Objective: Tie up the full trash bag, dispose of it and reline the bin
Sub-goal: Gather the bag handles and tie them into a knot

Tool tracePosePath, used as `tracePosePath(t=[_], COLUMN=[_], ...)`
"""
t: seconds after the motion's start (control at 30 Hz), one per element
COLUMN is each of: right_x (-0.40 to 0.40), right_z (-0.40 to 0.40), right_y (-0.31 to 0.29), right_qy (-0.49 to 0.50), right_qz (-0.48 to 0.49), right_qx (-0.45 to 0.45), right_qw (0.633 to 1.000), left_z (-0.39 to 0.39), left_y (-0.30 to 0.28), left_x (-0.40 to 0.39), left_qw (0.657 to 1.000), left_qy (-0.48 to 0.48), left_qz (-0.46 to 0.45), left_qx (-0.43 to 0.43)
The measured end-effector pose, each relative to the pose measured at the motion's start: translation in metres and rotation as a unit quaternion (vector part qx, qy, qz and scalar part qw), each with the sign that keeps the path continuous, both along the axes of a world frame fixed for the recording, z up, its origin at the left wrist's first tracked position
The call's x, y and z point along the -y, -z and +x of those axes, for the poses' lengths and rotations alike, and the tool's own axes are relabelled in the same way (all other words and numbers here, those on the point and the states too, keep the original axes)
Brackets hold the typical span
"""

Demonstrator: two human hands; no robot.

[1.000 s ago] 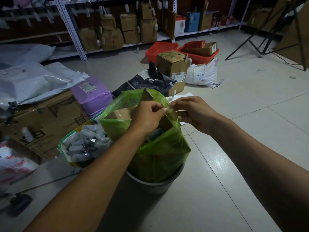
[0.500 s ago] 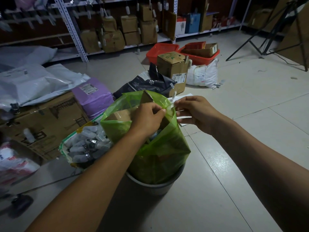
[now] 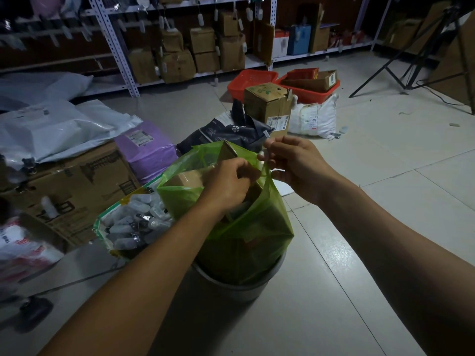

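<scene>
A green trash bag [image 3: 246, 235] full of cardboard pieces stands in a grey bin [image 3: 231, 286] on the tiled floor, its top pulled up well above the rim. My left hand [image 3: 228, 179] pinches the bag's upper edge near the middle of the opening. My right hand [image 3: 295, 163] grips the same edge from the right, fingers curled round the plastic and what looks like a thin white strip. The bag's mouth stays open on the left, where a brown box shows inside.
Left of the bin sit a clear bag of small bottles [image 3: 133, 222], a large cardboard box [image 3: 72, 186] and a purple parcel [image 3: 146, 147]. Behind stand a black pouch [image 3: 226, 134], a carton [image 3: 267, 109], red baskets [image 3: 308, 91] and shelving. A tripod [image 3: 411, 60] is at the far right.
Both hands have stayed at the bag's top edge; my right hand has lifted slightly and closed in towards the left hand, gathering the plastic between them.
</scene>
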State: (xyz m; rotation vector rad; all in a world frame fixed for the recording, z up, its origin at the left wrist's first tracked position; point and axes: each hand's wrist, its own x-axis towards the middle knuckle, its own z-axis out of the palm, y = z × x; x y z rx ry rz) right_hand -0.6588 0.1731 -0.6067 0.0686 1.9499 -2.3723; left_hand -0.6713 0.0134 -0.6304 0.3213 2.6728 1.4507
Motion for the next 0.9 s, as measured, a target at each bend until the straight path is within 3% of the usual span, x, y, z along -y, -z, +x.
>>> tracePosePath(t=[0.23,0.4,0.5,0.8,0.9], right_x=[-0.005,-0.007,-0.005,-0.001,0.005], right_z=[-0.001,-0.002,-0.002,-0.008,-0.012], right_y=[0.000,0.007,0.013,0.003,0.003], right_qy=[0.018,0.025,0.045,0.091,0.089], right_qz=[-0.036,0.174,0.241,0.174,0.150], right_qx=[-0.009,-0.032,-0.045,-0.043,-0.027], right_qw=[0.999,0.984,0.968,0.980,0.984], left_z=[0.000,0.001,0.002,0.000,-0.005], left_y=[-0.001,-0.001,-0.001,0.001,0.004], left_x=[0.001,0.009,0.009,0.018,0.042], left_qw=[1.000,0.999,0.999,0.998,0.998], left_qy=[0.013,0.036,0.048,0.037,-0.012], left_qz=[0.000,0.020,0.026,0.052,0.050], left_qx=[-0.011,0.001,-0.003,0.006,-0.040])
